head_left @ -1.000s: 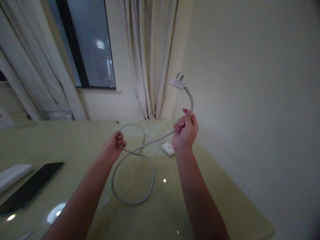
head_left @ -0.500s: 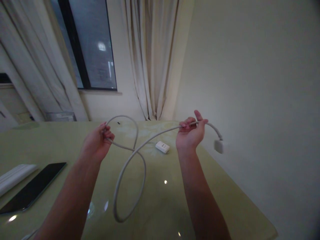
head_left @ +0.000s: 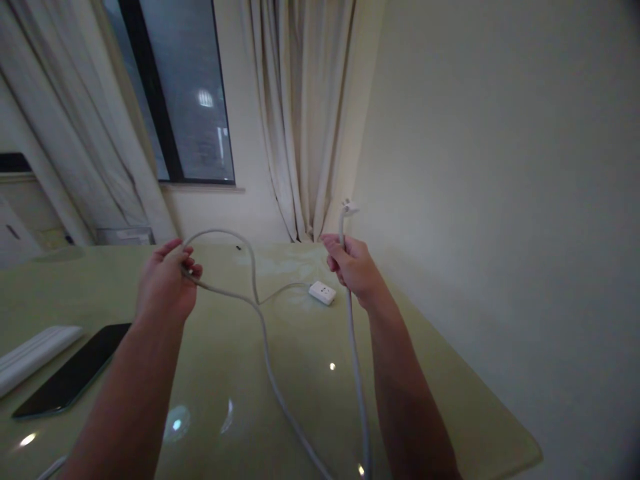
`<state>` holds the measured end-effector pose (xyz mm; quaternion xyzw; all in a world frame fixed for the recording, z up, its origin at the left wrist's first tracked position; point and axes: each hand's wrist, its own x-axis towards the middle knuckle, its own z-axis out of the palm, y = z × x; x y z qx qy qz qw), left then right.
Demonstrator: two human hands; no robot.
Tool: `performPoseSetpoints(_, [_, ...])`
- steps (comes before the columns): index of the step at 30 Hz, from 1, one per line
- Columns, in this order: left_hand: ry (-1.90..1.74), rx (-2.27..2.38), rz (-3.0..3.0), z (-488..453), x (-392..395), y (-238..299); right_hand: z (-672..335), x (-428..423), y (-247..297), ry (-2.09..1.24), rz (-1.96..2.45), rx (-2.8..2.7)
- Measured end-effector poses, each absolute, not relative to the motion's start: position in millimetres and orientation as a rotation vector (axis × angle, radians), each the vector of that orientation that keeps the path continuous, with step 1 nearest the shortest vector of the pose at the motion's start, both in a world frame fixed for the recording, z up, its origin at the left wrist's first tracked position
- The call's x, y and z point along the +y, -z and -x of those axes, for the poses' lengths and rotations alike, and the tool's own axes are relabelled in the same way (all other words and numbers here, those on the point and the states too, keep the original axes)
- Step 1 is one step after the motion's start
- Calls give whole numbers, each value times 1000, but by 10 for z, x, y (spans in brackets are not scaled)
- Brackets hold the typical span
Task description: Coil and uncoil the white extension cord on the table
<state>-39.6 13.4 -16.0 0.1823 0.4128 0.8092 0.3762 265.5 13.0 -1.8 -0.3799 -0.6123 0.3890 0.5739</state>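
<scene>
A long white power cable (head_left: pixel 267 357) runs across the glossy yellow-green table (head_left: pixel 300 347). My left hand (head_left: pixel 167 283) is closed round the cable where it arcs up in a loop at the far left. My right hand (head_left: pixel 353 267) grips the cable just below its white plug (head_left: pixel 349 207), which points upward with its prongs at the top. From my right hand the cable hangs down toward the table's near edge. The small white socket block (head_left: pixel 323 292) at the cable's other end lies on the table between my hands.
A black tablet (head_left: pixel 75 370) and a white keyboard-like object (head_left: pixel 33 352) lie at the left of the table. Cream curtains (head_left: pixel 305 113) and a dark window (head_left: pixel 185 93) stand behind the table. A plain wall (head_left: pixel 500 167) borders the right side.
The coil on the table has been pulled open into a long loose run. My right hand turned the plug from hanging down at the right to standing upright. My left hand moved further left.
</scene>
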Motion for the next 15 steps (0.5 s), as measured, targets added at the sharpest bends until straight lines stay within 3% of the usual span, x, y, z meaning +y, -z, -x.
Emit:
performPoseSetpoints(7, [-2108,1241,-619,494,-191,446,-2964,-184,-50,-362,889,-1652])
performPoseSetpoints(15, [-1869,1717,-934,889,-686,1044,-3513,-317,216,-317,871,-1544])
